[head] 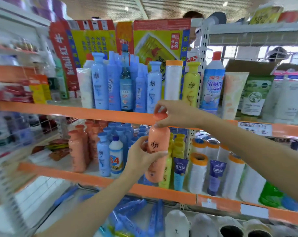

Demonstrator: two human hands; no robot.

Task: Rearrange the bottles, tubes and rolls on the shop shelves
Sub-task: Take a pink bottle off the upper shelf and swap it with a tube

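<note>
Item in hand: one orange bottle (157, 142), upright, held in front of the orange edge of the upper shelf (93, 112) and above the middle shelf (86, 176). Left hand (143, 156): fingers and thumb wrapped round the bottle's lower body. Right hand (175, 115): fingertips pinching the orange cap (160, 116) from above. Upper shelf, left to right: a white tube (85, 88), a cluster of blue bottles (110, 86), a tall roll with an orange end (173, 79), a yellow bottle (191, 84), a white and blue cleaner bottle with a red cap (212, 82), a pale tube (232, 93), a green-labelled tube (255, 96). Behind these stand red and yellow cartons (160, 40). Middle shelf, left to right: orange bottles (78, 149), a blue bottle (103, 154), a white bottle with a blue cap (116, 156), further blue bottles behind, yellow bottles (178, 147) just right of the held item, two dark blue tubes (179, 170) standing cap-down, orange-ended white rolls (198, 171), a green item (271, 194) at far right, too blurred to identify. Lower level: blue packets (132, 218) and what appear to be white slippers (177, 224). Left edge of the view is smeared; stock there is unreadable.
</note>
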